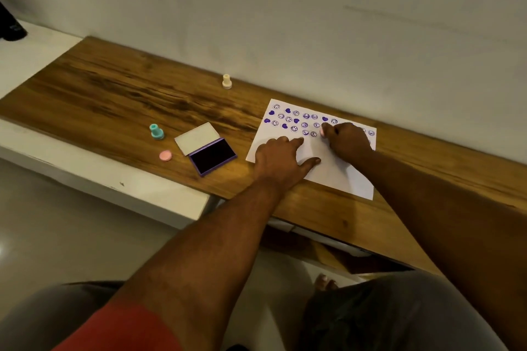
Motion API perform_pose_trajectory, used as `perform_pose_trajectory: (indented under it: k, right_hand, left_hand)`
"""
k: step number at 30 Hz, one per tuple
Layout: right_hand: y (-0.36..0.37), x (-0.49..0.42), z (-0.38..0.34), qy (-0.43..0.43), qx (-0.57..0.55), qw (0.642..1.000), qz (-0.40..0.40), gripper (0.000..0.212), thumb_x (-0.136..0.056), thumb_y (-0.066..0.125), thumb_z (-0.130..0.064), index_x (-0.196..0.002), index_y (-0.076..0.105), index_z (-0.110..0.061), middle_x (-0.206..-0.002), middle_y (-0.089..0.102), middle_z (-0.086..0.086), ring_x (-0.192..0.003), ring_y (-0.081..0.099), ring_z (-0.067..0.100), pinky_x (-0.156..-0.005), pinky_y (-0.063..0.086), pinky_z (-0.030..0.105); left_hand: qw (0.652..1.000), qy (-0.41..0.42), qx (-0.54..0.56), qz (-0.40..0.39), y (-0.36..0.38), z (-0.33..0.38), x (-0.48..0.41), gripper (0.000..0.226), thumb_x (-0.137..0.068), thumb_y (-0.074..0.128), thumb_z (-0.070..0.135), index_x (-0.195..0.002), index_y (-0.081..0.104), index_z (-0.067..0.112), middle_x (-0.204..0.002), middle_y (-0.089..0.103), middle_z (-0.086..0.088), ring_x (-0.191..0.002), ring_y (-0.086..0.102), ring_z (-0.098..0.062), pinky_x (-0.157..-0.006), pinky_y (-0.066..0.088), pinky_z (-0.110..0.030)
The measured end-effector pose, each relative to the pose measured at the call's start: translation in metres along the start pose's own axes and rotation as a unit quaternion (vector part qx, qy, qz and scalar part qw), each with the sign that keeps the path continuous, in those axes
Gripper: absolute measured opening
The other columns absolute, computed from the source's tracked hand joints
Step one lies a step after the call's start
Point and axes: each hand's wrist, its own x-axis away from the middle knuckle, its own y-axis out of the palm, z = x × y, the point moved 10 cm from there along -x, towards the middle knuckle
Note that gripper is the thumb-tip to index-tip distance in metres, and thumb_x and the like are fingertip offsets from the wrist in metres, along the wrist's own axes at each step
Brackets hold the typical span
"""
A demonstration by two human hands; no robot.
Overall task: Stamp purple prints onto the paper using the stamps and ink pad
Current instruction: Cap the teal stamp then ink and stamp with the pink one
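Pink stamp [323, 131] pressed onto the paper [336, 177].
The right hand [349, 141] curled its fingers round the stamp amid the purple prints; the left hand [281, 159] lay flat with fingers spread on the sheet's left part. The open ink pad [212, 155] sat just left of the paper, a teal stamp [156, 131] and pink cap [165, 155] beyond it near the wooden surface's [114, 88] front edge, and a cream stamp [227, 81] at its back edge.

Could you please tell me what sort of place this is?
Probably a room in a home: a low wooden bench top against a plain wall, a shiny floor, and a bare foot under the bench.
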Motion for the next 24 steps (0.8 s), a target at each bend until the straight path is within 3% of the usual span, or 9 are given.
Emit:
perform_pose_trajectory:
  k: [3,6,8,9,11,13,14,18,24]
  right_hand:
    - [-0.029,0.001,-0.022,-0.038,0.023,0.998,0.053,0.052,-0.104,0.049,-0.046,-0.087,0.073,-0.003,-0.086,0.069,0.021,-0.087,0.065,0.039,-0.070,0.046,0.036]
    - [-0.094,0.008,-0.069,-0.110,0.069,0.967,0.217,0.051,-0.101,0.043,-0.055,-0.071,0.056,-0.017,-0.065,0.055,0.010,-0.065,0.052,0.033,-0.060,0.034,0.032]
    - [-0.131,0.021,-0.091,-0.141,0.076,0.930,0.332,0.051,-0.101,0.042,-0.058,-0.074,0.057,-0.018,-0.060,0.055,0.008,-0.058,0.044,0.030,-0.056,0.030,0.032]
    - [-0.133,0.025,-0.094,-0.141,0.089,0.922,0.349,0.051,-0.102,0.042,-0.056,-0.077,0.061,-0.016,-0.062,0.059,0.009,-0.057,0.047,0.032,-0.055,0.030,0.032]
    - [-0.089,0.020,-0.080,-0.116,0.143,0.948,0.259,0.047,-0.104,0.042,-0.051,-0.095,0.067,-0.012,-0.083,0.070,0.015,-0.075,0.064,0.038,-0.059,0.039,0.036]
    - [-0.018,0.021,-0.044,-0.050,0.194,0.974,0.104,0.046,-0.108,0.038,-0.045,-0.119,0.063,-0.008,-0.109,0.070,0.020,-0.102,0.067,0.040,-0.075,0.049,0.040]
    - [0.001,0.023,-0.031,-0.029,0.197,0.977,0.072,0.047,-0.109,0.036,-0.044,-0.124,0.061,-0.007,-0.115,0.069,0.020,-0.107,0.066,0.039,-0.079,0.050,0.040]
    - [0.001,0.017,-0.029,-0.015,0.237,0.969,0.060,0.048,-0.109,0.035,-0.045,-0.122,0.062,-0.008,-0.115,0.070,0.015,-0.106,0.067,0.034,-0.074,0.047,0.037]
    - [0.001,0.018,-0.034,-0.044,0.261,0.964,0.028,0.050,-0.109,0.034,-0.045,-0.122,0.065,-0.008,-0.119,0.069,0.016,-0.110,0.066,0.034,-0.082,0.051,0.038]
  left_hand:
    - [1.000,-0.001,0.015,0.003,0.002,-0.001,0.000,0.088,-0.081,0.036,0.093,-0.146,0.055,0.036,-0.122,0.070,0.000,-0.110,0.063,-0.024,-0.087,0.051,-0.043]
    - [1.000,0.003,0.001,0.018,0.000,0.001,0.000,0.089,-0.081,0.035,0.094,-0.145,0.055,0.035,-0.124,0.070,0.000,-0.110,0.064,-0.025,-0.088,0.053,-0.044]
    - [1.000,0.007,-0.006,0.014,0.002,0.001,-0.001,0.091,-0.081,0.035,0.094,-0.147,0.053,0.035,-0.128,0.069,0.000,-0.114,0.064,-0.025,-0.091,0.053,-0.046]
    - [1.000,0.007,-0.008,0.010,0.003,0.001,-0.001,0.091,-0.081,0.034,0.095,-0.148,0.052,0.036,-0.129,0.069,0.000,-0.115,0.064,-0.025,-0.092,0.053,-0.046]
    - [1.000,0.006,-0.006,0.014,0.001,0.000,-0.001,0.091,-0.081,0.035,0.095,-0.147,0.054,0.036,-0.124,0.069,0.000,-0.113,0.064,-0.025,-0.090,0.054,-0.045]
    - [1.000,0.009,0.001,0.018,-0.002,0.000,0.000,0.090,-0.081,0.035,0.094,-0.146,0.055,0.036,-0.121,0.070,0.000,-0.111,0.064,-0.024,-0.088,0.053,-0.043]
    - [1.000,0.008,0.003,0.014,-0.002,-0.001,-0.001,0.090,-0.081,0.036,0.094,-0.147,0.055,0.036,-0.121,0.070,0.000,-0.111,0.063,-0.024,-0.088,0.053,-0.043]
    - [1.000,0.007,0.009,0.008,-0.001,0.001,-0.001,0.088,-0.083,0.038,0.092,-0.148,0.054,0.035,-0.120,0.069,0.001,-0.110,0.063,-0.022,-0.087,0.052,-0.042]
    - [1.000,0.006,-0.008,0.009,0.003,0.001,-0.001,0.089,-0.084,0.033,0.092,-0.148,0.053,0.035,-0.123,0.069,-0.001,-0.111,0.063,-0.025,-0.088,0.052,-0.044]
